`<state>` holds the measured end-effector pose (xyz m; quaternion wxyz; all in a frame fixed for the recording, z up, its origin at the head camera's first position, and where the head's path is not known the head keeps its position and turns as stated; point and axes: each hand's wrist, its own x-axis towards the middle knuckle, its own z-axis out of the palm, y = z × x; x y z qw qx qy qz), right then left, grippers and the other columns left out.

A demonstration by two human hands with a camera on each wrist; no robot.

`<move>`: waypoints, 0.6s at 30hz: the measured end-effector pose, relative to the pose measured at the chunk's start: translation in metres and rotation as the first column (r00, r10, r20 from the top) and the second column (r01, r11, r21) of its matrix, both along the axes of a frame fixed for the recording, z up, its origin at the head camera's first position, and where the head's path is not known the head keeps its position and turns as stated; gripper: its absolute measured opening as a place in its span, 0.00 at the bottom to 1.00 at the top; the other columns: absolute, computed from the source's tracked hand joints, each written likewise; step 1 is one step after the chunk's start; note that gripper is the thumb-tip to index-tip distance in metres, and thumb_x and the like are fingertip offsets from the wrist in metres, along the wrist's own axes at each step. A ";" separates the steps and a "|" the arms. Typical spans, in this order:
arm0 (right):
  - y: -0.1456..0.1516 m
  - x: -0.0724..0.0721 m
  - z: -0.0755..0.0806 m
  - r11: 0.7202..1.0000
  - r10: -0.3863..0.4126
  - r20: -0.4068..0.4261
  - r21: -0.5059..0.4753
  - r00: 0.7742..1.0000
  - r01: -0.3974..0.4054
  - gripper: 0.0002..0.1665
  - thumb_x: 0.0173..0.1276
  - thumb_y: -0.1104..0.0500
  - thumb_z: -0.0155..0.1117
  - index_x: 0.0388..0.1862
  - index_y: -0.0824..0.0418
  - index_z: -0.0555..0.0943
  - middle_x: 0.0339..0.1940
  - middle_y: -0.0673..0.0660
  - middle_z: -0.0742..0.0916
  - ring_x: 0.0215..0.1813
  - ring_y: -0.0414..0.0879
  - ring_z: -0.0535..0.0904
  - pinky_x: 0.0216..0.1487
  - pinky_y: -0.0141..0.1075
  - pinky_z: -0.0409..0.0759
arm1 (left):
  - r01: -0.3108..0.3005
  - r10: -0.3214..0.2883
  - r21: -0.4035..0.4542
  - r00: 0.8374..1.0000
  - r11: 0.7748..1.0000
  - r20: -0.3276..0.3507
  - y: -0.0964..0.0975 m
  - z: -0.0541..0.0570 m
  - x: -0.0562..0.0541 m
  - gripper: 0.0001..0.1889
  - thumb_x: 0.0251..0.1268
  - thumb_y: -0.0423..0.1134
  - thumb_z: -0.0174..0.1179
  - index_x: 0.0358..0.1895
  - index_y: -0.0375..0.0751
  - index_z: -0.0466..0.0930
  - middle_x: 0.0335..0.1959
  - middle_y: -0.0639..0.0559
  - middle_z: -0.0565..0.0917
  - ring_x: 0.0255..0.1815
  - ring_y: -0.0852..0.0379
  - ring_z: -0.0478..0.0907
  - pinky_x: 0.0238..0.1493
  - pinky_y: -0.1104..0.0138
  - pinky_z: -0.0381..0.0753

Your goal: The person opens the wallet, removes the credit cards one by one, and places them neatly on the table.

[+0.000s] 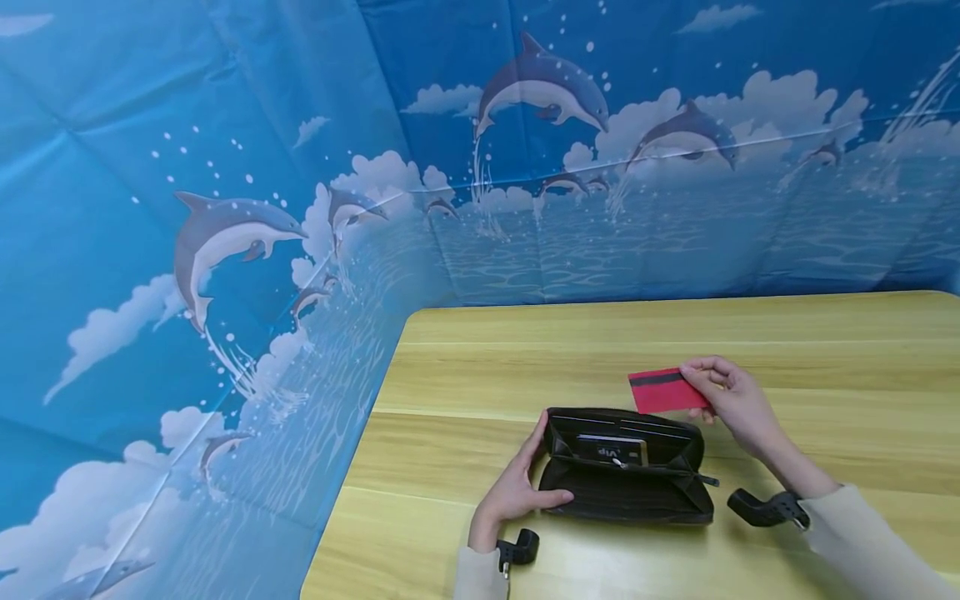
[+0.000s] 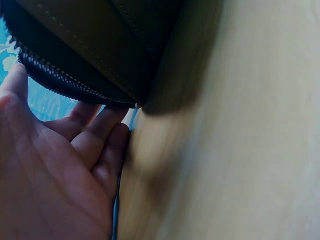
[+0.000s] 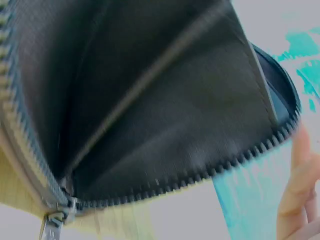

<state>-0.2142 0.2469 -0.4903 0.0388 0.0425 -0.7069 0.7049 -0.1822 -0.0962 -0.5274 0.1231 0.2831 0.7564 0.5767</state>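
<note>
Nearest me, the left hand (image 1: 517,492) holds the black wallet (image 1: 626,504) by its left end, thumb on the near edge and fingers round toward the back. The wallet gapes open, its long side running left to right with a slight slope toward the right end, and a dark card (image 1: 636,455) sits in its inner pocket. Just past the far rim, over the right half, I have the right hand (image 1: 731,404) pinching a red card (image 1: 654,393) by its right end, thumb on top; the rest juts out leftward, its long axis nearly in line with the wallet's. So the pocket lies toward me from the pinch, and the right hand is the only one at the red card. Farther off are the bare table (image 1: 480,367) and the dolphin sheet (image 1: 300,125). I can't judge how high the red card is held. The right wrist view gives me the wallet's inside and some cut-off fingers, no red card; in the left wrist view, the wallet covers some fingertips and the table is blurred.
</note>
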 end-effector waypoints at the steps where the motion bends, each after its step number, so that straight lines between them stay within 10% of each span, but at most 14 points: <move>1: 0.004 0.000 -0.001 0.999 0.015 0.014 -0.034 1.000 -0.014 0.12 0.71 0.58 0.58 0.48 0.63 0.73 0.29 0.52 0.85 0.18 0.47 0.80 0.14 0.33 0.74 | 0.002 -0.002 0.004 1.000 1.000 -0.004 0.000 0.000 0.000 0.56 0.50 0.30 0.71 0.77 0.49 0.39 0.75 0.50 0.49 0.73 0.52 0.48 0.70 0.59 0.48; 8: 0.029 0.004 -0.014 0.989 0.049 0.084 -0.143 0.995 -0.037 0.14 0.68 0.63 0.62 0.50 0.65 0.73 0.30 0.52 0.82 0.23 0.46 0.82 0.22 0.33 0.80 | 0.006 -0.006 0.012 1.000 1.000 0.000 0.000 0.001 0.000 0.57 0.50 0.29 0.71 0.77 0.48 0.39 0.75 0.49 0.49 0.73 0.51 0.49 0.70 0.60 0.48; 18: 0.057 0.015 -0.033 0.976 -0.114 0.112 0.200 0.987 0.090 0.17 0.68 0.54 0.63 0.52 0.58 0.73 0.28 0.52 0.82 0.23 0.48 0.83 0.24 0.35 0.80 | -0.012 0.012 0.001 1.000 1.000 0.006 -0.001 -0.031 -0.010 0.60 0.48 0.32 0.73 0.77 0.60 0.37 0.75 0.55 0.47 0.73 0.54 0.47 0.70 0.59 0.47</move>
